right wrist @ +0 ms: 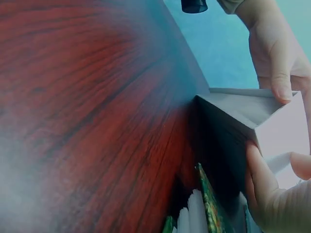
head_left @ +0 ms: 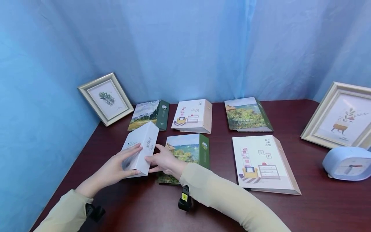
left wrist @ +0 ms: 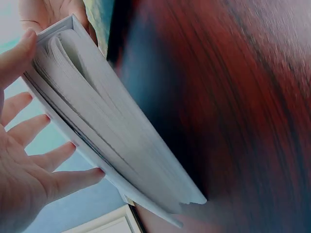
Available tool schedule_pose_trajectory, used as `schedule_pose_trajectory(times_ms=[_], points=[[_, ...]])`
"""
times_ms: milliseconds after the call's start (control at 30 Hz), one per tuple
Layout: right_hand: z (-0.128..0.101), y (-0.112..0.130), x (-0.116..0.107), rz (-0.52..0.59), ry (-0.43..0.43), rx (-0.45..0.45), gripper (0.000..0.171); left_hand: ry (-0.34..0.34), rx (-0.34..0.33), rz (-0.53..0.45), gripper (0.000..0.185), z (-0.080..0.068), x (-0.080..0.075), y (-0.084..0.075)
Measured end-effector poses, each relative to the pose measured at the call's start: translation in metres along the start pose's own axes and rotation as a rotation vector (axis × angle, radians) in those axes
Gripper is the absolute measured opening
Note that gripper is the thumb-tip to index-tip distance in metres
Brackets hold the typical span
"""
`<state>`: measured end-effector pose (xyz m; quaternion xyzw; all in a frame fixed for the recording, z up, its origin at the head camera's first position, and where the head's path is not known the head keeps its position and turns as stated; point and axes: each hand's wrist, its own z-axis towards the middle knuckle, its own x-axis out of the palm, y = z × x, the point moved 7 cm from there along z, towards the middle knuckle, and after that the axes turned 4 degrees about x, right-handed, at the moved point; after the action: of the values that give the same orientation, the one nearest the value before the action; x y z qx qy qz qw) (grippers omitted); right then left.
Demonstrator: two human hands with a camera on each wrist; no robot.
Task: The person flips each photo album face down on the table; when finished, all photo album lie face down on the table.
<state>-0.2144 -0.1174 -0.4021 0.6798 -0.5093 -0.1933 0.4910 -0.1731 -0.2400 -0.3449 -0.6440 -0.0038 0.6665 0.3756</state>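
A white book (head_left: 140,146) stands tilted on its long edge on the dark wooden table (head_left: 304,209), spine turned right. My left hand (head_left: 116,167) lies along its cover with spread fingers (left wrist: 29,128) and its thumb hooked over the near end. My right hand (head_left: 163,161) holds the spine side, thumb on the spine and fingers under the book. The left wrist view shows the book's page edges (left wrist: 112,141). In the right wrist view the book's grey corner (right wrist: 238,114) sits between my right hand (right wrist: 267,194) and the left thumb (right wrist: 279,82).
A green landscape book (head_left: 189,148) lies under my right forearm. More books lie flat behind and to the right (head_left: 149,114) (head_left: 192,116) (head_left: 247,114) (head_left: 263,164). Picture frames lean at the left (head_left: 105,98) and right (head_left: 339,116). A blue clock (head_left: 347,162) stands far right.
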Motion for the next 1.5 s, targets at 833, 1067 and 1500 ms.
schedule_pose_trajectory(times_ms=[833,1067,1500], points=[[0.01,-0.012,-0.004,-0.026,-0.02,0.015,0.071,0.064,-0.064,0.103,0.065,0.005,0.012,0.014],[0.004,-0.01,-0.005,-0.023,-0.001,0.003,0.074,0.053,-0.081,0.112,0.064,0.004,0.013,0.014],[-0.016,0.004,-0.028,-0.024,0.084,-0.064,0.067,0.096,-0.121,0.114,0.064,0.005,0.022,0.017]])
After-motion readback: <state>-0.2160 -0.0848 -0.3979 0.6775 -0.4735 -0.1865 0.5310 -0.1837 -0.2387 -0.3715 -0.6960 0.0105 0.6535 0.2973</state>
